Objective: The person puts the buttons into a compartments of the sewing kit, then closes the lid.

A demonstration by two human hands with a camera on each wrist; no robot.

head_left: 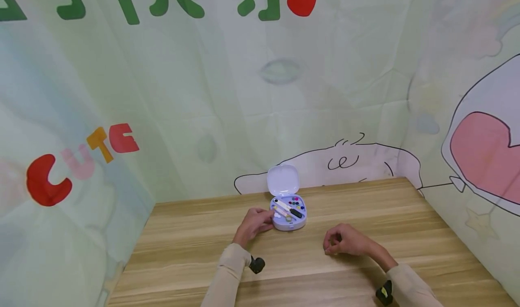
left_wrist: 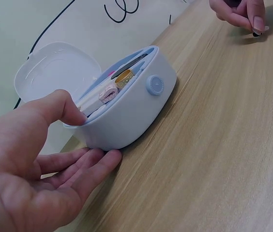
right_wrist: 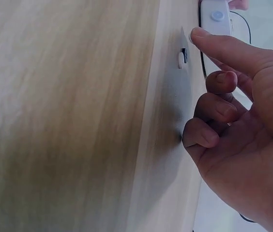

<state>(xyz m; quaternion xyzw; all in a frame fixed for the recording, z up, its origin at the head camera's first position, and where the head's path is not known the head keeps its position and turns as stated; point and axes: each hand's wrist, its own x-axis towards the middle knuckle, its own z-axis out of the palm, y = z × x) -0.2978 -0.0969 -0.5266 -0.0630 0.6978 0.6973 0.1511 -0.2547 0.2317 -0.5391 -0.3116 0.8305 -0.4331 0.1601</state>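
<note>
A small white-and-blue sewing kit box (head_left: pixel 289 225) stands on the table with its lid (head_left: pixel 283 179) raised. My left hand (head_left: pixel 255 223) grips its left side, thumb over the rim and fingertips low against the wall. Inside lie a rolled tape measure (left_wrist: pixel 109 93), a gold thimble (left_wrist: pixel 124 78), a black-handled tool (head_left: pixel 295 213) and several coloured pieces (head_left: pixel 294 202). To the right, my right hand (head_left: pixel 345 240) is low over the table, fingers loosely bent. By its fingertips is a tiny black-and-white piece (right_wrist: pixel 183 58), with a gap visible in the right wrist view.
The wood-grain table (head_left: pixel 195 244) ends at a printed cloth backdrop (head_left: pixel 227 117), close behind the raised lid. More cloth hangs along the left and right sides. Each wrist wears a small black camera (head_left: pixel 257 265).
</note>
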